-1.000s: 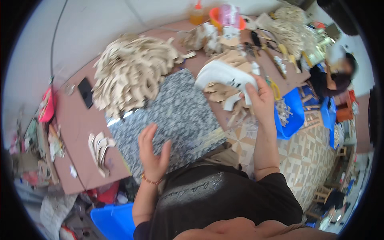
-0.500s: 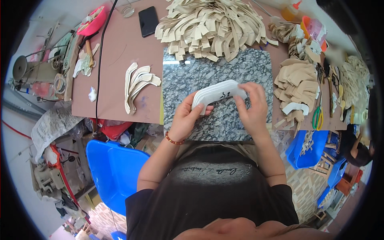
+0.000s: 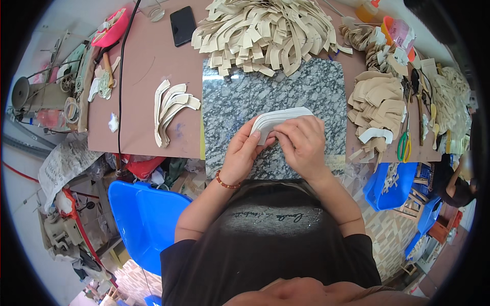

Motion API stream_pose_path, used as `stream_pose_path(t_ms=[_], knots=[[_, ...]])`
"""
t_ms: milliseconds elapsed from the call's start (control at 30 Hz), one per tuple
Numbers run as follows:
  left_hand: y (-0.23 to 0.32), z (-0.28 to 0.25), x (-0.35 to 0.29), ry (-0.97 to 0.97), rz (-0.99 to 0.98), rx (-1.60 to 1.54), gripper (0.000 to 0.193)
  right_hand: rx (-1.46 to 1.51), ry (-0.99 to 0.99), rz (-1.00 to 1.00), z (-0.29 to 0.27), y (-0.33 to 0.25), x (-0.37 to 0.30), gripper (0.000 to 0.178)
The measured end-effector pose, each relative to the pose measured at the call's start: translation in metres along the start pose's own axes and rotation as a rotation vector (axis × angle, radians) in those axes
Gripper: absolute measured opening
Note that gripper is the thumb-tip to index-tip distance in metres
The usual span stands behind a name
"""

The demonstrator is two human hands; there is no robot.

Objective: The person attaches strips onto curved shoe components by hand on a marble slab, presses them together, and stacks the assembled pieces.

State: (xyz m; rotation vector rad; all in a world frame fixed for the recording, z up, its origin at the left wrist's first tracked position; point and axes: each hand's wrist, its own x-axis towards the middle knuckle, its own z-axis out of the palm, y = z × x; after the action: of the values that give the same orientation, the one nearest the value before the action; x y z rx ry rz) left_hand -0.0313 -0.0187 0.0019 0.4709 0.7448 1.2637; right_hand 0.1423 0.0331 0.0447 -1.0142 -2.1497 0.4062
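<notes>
A stack of curved white strips (image 3: 282, 115) is held above the grey speckled stone slab (image 3: 229, 97). My left hand (image 3: 242, 153) grips the stack's left end, thumb on top and fingers beneath. My right hand (image 3: 302, 144) is closed over the stack's right part, its thumb and fingertips pinched at the inner edge near my left fingers. It covers most of the top strip there. Left of the slab lies a small group of curved cream strips (image 3: 173, 104). Behind the slab rises a big heap of beige curved strips (image 3: 265, 35).
On the brown table (image 3: 138, 117), a black phone (image 3: 182, 25) lies at the back. To the right are stacked tan pieces (image 3: 376, 99) and green-handled scissors (image 3: 405, 145). A black cable (image 3: 121, 92) crosses the left side. Blue bins (image 3: 145, 219) stand below the table on both sides.
My right hand has moved left and down from the stack's right end to its inner edge, now covering the dark marking on the top strip. My left hand keeps its hold.
</notes>
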Motion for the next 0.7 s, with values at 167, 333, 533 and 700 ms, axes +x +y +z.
stream_pose_path(t_ms=[167, 333, 533, 700], knots=[[-0.013, 0.005, -0.005, 0.045, 0.180, 0.291, 0.044, 0.424, -0.096, 0.419, 0.015, -0.004, -0.010, 0.012], [-0.008, 0.012, -0.012, -0.016, 0.353, 0.969, 0.048, 0.748, -0.188, 0.698, 0.013, 0.006, -0.016, 0.014], [-0.016, 0.011, -0.011, 0.017, 0.559, 1.263, 0.052, 0.691, -0.190, 0.661, 0.017, 0.007, -0.013, 0.011], [-0.013, 0.023, -0.011, 0.084, 0.300, 0.967, 0.042, 0.630, -0.139, 0.594, 0.013, 0.014, -0.013, 0.009]])
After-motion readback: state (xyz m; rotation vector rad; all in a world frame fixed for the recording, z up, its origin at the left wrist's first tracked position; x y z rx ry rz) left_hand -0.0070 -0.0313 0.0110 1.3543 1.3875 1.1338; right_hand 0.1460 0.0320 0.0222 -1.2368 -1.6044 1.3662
